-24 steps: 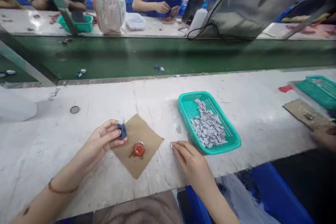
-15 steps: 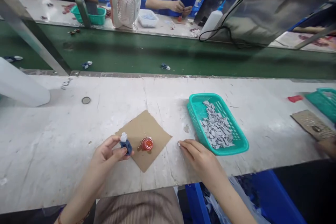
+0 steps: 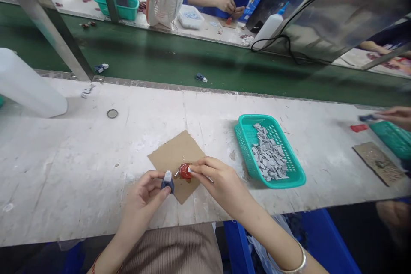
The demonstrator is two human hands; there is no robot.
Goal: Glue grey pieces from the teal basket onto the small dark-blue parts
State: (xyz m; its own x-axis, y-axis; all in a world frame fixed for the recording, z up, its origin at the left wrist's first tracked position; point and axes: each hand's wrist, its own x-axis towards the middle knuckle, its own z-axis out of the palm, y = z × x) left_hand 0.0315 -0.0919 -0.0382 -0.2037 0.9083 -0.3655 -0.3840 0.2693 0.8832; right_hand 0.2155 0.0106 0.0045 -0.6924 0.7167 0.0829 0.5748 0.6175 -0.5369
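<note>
So that its white tip [image 3: 168, 175] presumably stands clear, our left hand [image 3: 143, 199] clamps the blue piece [image 3: 167, 185] low; our right hand [image 3: 221, 182] pinches a white chip [image 3: 189, 170] at the red cup [image 3: 184, 173] on cardboard [image 3: 175, 147].

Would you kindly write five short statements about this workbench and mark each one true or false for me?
1. The left hand holds a blue part. True.
2. The right hand is inside the basket. False: it is over the card, holding a pale piece at the red dish.
3. The red dish is on the card. True.
4. The green basket is filled with red bottles. False: it holds many small grey pieces.
5. The green basket stands to the left of the card. False: it stands to the right of it.
</note>
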